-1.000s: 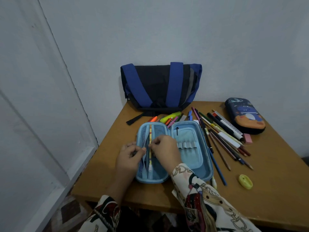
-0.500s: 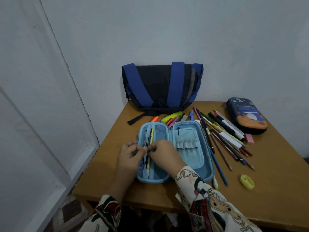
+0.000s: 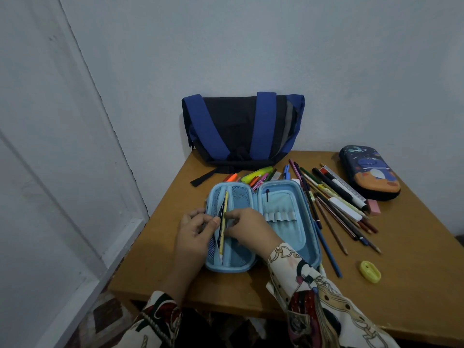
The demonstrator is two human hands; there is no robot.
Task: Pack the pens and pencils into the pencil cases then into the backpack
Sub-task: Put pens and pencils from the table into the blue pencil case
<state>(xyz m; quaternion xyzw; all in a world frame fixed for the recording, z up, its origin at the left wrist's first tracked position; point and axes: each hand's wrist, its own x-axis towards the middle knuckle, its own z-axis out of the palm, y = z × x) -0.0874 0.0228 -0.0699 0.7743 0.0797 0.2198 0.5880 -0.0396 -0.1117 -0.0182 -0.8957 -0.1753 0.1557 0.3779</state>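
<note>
Tucking a pencil into my blue case

My left hand (image 3: 194,231) pinches the mesh pocket edge of the open blue case (image 3: 261,226) on the worktop (image 3: 414,247), & my right hand (image 3: 247,228) pinches the yellow pencil (image 3: 224,223) by its middle, w/ a dark pen just beside it in the pocket. Pencil is light & stiff, so I think a small finger pinch near the middle is enough; the mesh is soft & stretchy, so I hold its edge open. Lots more pens & pencils (image 3: 334,204) lie in a pile right of the case, not packed yet. The other case (image 3: 369,172) is zipped, far right. The backpack (image 3: 242,129) leans on the wall at the back.
</note>
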